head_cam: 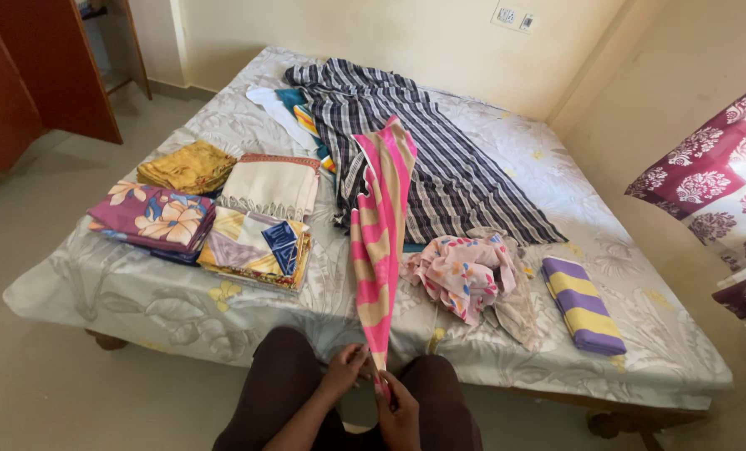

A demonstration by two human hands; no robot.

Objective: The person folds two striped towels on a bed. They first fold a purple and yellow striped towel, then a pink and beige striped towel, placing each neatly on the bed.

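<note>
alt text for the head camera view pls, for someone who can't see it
Both hands, left hand and right hand, pinch the near end of a pink and cream striped cloth stretched up across a bed. Four folded cloths sit stacked on the left; a dark checked cloth, a crumpled pink printed garment and a folded purple and yellow striped cloth lie to the right.

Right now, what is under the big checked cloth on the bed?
Under the checked cloth, a white cloth and a striped colourful one poke out at its left edge. How far they reach underneath is hidden.
</note>
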